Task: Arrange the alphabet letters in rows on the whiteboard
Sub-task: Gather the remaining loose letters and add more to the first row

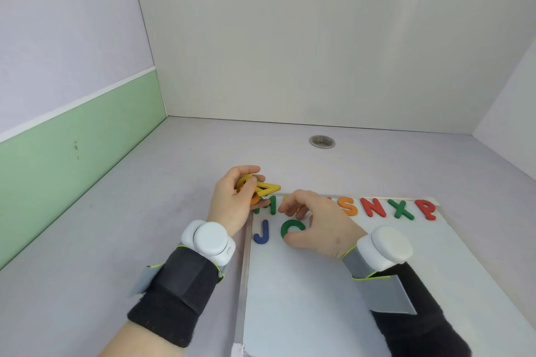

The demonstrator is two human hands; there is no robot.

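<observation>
The whiteboard (304, 298) lies flat on the pale counter (145, 211), and everything else sits relative to it. Along its far edge runs a row of letters: a green M (268, 206), partly covered, then an orange S (348, 206), red N (374, 207), green X (401, 209) and red P (428, 209). Below that row, near the board's left edge, a blue J (262, 232) lies beside a green C (290, 227). The right hand (319, 223) rests over the board's far left part, fingers curled down, thumb touching the C; it hides the letters between the M and the S, and whether it grips anything cannot be told. The left hand (235, 203) hovers just off the board's far left corner, closed around a bunch of yellow and orange letters (261, 188). Both wrists wear black straps with white devices. A round metal grommet (322, 141) sits in the counter well beyond the board.
</observation>
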